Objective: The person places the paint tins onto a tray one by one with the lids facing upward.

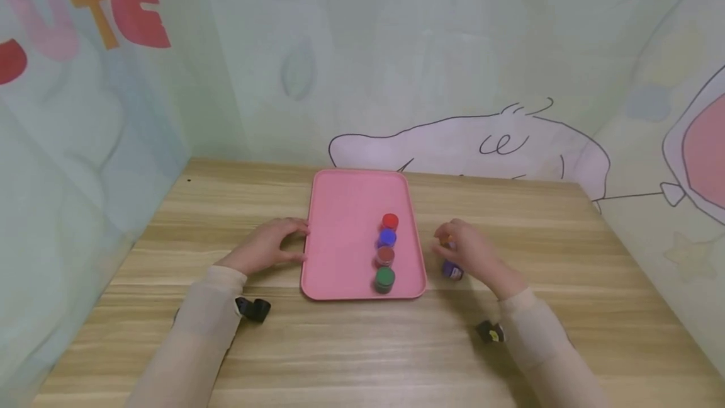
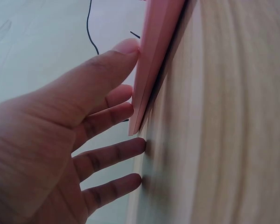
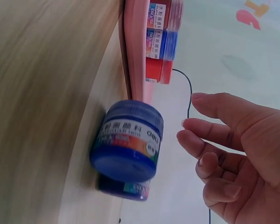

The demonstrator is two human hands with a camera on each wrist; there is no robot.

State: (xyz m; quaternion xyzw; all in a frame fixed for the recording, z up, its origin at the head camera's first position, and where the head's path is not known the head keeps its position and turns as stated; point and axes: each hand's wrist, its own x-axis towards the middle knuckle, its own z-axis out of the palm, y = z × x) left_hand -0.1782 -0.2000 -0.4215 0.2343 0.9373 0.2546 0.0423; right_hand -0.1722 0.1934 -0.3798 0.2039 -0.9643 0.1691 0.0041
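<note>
A pink tray [image 1: 348,232] lies on the wooden table with a column of small paint jars along its right side: a red jar [image 1: 389,222], blue jar [image 1: 387,238], brown jar [image 1: 385,256] and green jar [image 1: 384,279]. My left hand [image 1: 266,245] touches the tray's left rim with thumb and fingertips, fingers nearly straight. To the right of the tray, my right hand [image 1: 470,254] hovers by a purple-blue paint jar [image 3: 126,140], its fingers loosely bent and holding nothing. Behind that jar, a second dark blue jar [image 3: 123,187] is partly hidden.
Painted cloth walls [image 1: 396,68] rise behind the table [image 1: 362,351] and at both sides. A black wrist device [image 1: 255,310] shows by the left sleeve, and another black device [image 1: 490,331] by the right sleeve.
</note>
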